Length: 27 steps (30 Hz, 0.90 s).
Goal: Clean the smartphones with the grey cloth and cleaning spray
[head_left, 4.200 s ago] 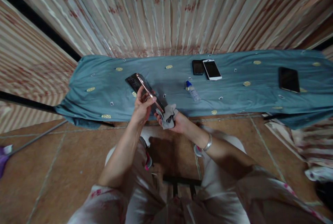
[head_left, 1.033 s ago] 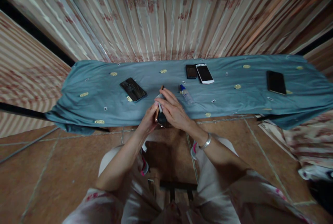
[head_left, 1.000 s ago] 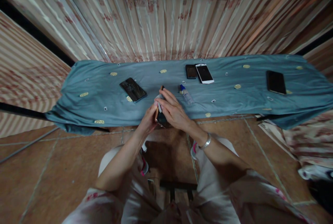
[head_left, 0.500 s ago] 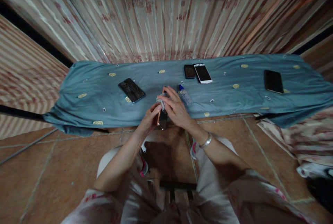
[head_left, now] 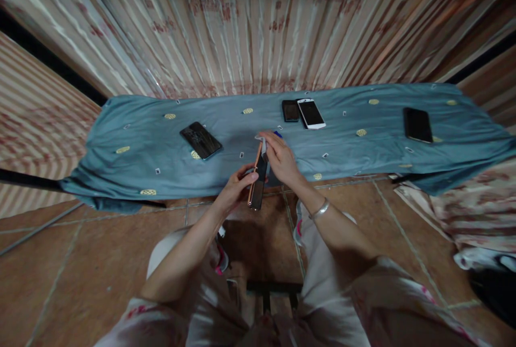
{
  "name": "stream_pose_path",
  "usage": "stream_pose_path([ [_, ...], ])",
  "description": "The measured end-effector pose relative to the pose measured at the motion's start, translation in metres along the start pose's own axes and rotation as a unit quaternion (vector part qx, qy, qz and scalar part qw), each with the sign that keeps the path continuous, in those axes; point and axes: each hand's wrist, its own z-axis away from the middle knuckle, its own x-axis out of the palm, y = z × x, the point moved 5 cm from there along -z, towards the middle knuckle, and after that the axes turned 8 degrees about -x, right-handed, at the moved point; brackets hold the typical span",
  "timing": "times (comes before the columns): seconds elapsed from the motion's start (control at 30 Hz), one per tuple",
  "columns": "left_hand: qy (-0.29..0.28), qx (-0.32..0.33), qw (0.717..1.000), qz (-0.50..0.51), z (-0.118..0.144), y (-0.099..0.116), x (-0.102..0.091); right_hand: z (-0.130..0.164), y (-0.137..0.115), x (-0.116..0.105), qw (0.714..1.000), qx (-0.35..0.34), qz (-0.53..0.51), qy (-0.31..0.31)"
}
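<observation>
A smartphone [head_left: 258,188] with a dark face and a copper-coloured edge is tilted on its side in front of me, just over the near edge of the bench. My left hand [head_left: 237,188] is closed around its lower part, thumb along the edge. At the upper end, my right hand [head_left: 281,160] presses a small pale grey cloth [head_left: 263,145] against the phone, fingers bent over it. Behind the right hand, only the blue cap [head_left: 278,134] of a small bottle shows; the hand hides the rest.
Blue patterned fabric [head_left: 226,113] covers the long bench. A cracked phone [head_left: 200,140] lies left; a small dark device [head_left: 290,111] touches a white phone [head_left: 312,114] near the back; another dark phone [head_left: 417,124] lies far right. A pleated curtain [head_left: 250,24] hangs behind.
The phone has turned so more of its dark face shows. My left hand grips lower on it, and my right hand with the cloth has shifted right, covering most of the bottle.
</observation>
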Motion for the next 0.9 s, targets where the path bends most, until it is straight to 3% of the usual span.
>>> stream_pose_path([
  [0.2, -0.012, -0.010, 1.000, 0.014, 0.009, 0.007, 0.004, -0.003, 0.015, -0.001, 0.995, 0.086, -0.035, -0.030],
  [0.43, -0.022, -0.041, 0.994, 0.103, 0.006, 0.008, -0.003, -0.003, 0.022, -0.003, 0.993, 0.104, -0.030, -0.038],
  [0.8, -0.018, -0.028, 0.991, 0.128, 0.003, 0.012, -0.003, -0.003, 0.023, -0.009, 0.987, 0.122, -0.098, 0.041],
  [0.9, 0.009, -0.020, 0.990, 0.139, 0.001, 0.012, -0.007, -0.002, 0.018, -0.013, 0.985, 0.115, -0.110, 0.059],
])
